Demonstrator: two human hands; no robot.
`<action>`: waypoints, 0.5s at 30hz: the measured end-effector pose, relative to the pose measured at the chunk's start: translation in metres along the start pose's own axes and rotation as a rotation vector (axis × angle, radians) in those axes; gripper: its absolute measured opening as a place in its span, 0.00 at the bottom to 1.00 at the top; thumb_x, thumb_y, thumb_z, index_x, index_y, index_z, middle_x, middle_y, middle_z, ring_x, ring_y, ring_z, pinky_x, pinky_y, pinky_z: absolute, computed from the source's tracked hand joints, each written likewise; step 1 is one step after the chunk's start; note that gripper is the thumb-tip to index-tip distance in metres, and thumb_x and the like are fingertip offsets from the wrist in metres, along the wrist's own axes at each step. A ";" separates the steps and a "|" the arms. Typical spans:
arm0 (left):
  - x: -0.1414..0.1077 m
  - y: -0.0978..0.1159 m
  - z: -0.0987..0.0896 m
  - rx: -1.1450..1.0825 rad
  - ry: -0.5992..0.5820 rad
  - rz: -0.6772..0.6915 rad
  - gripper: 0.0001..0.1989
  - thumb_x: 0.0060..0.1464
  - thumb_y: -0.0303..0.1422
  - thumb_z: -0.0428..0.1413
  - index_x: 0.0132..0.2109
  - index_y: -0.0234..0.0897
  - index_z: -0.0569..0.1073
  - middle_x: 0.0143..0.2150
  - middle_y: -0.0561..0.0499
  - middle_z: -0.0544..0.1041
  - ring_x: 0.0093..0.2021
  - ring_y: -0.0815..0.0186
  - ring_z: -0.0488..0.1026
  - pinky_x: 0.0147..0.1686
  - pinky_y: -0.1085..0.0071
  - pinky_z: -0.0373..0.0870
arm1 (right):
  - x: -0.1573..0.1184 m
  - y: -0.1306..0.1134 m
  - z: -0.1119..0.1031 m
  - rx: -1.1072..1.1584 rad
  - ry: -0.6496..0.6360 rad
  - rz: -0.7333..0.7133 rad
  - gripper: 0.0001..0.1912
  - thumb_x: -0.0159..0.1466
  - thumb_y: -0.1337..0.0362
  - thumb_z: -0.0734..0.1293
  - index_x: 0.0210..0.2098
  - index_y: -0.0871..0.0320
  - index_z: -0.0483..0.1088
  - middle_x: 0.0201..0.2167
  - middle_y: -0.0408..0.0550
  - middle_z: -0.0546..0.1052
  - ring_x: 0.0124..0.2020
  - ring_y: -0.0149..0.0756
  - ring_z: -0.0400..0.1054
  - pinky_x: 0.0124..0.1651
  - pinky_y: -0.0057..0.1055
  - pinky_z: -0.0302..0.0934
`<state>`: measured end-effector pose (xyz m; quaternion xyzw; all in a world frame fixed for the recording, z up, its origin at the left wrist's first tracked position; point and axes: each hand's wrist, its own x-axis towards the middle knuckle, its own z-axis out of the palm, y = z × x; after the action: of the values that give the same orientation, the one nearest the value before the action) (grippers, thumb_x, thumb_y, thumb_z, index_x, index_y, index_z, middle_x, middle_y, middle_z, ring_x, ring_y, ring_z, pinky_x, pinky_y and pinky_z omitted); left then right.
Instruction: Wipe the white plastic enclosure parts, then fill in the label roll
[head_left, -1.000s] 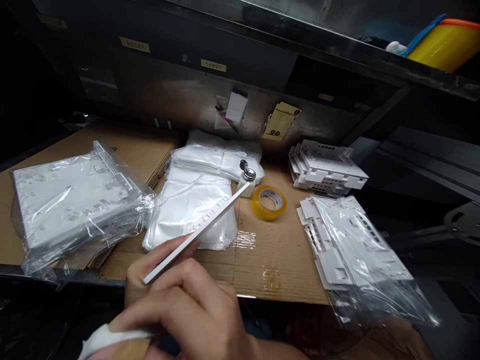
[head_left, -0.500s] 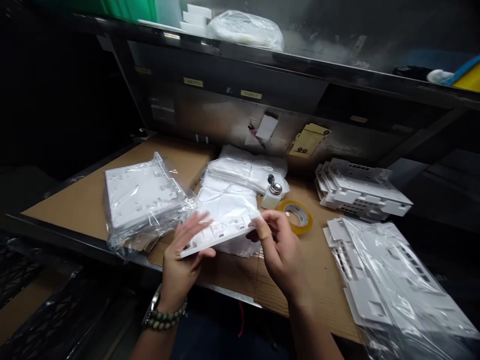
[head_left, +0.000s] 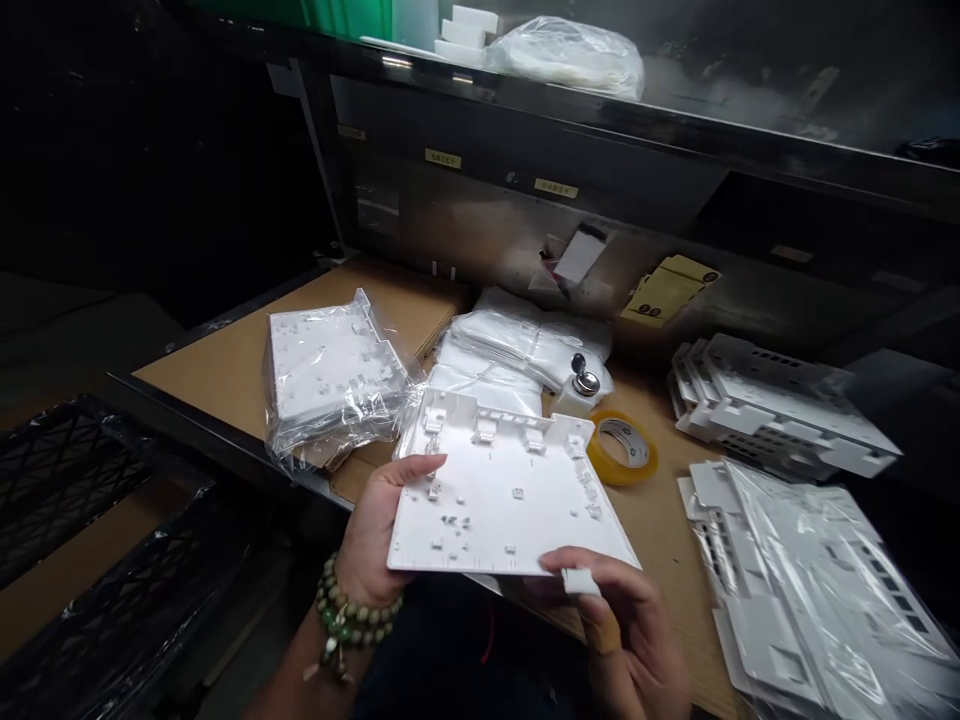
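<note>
My left hand point(head_left: 375, 530) grips the left edge of a white plastic housing panel point(head_left: 495, 525), thumb on top and fingers hidden underneath. The panel's inner face, with clips and small posts, faces up, and a slotted wall runs along its far side. At the near edge, my right hand point(head_left: 637, 630) pinches a small white pad point(head_left: 580, 581) between thumb and index finger. Whether the pad is cloth or foam I cannot tell. The right index finger lies against the panel's edge. Beyond the panel are a pump-top bottle point(head_left: 579, 388) and a roll of yellow tape point(head_left: 624, 447).
Bagged white panels point(head_left: 322, 360) lie on cardboard at left. Folded clear bags point(head_left: 517, 335) are behind the held panel. At right are stacked panels point(head_left: 787, 395) and more panels under plastic point(head_left: 817, 570). A shelf edge point(head_left: 675, 130) crosses above the bench.
The panel has turned from nearly edge-on to showing its broad inner face. My right hand has moved from its far right corner to the near edge, and the white pad now shows. The view has shifted left.
</note>
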<state>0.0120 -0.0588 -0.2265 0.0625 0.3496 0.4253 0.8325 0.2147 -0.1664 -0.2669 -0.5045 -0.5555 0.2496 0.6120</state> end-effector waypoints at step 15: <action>-0.009 -0.012 0.042 -0.247 -0.117 -0.094 0.28 0.68 0.43 0.49 0.68 0.31 0.68 0.59 0.35 0.81 0.57 0.41 0.79 0.63 0.41 0.70 | 0.031 -0.049 0.038 -0.293 -0.368 -0.446 0.11 0.68 0.74 0.68 0.48 0.59 0.78 0.36 0.51 0.78 0.34 0.37 0.73 0.35 0.33 0.72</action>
<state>0.0430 -0.0653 -0.1955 -0.0320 0.2480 0.4211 0.8719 0.1752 -0.1445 -0.2144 -0.3995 -0.7838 0.1137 0.4617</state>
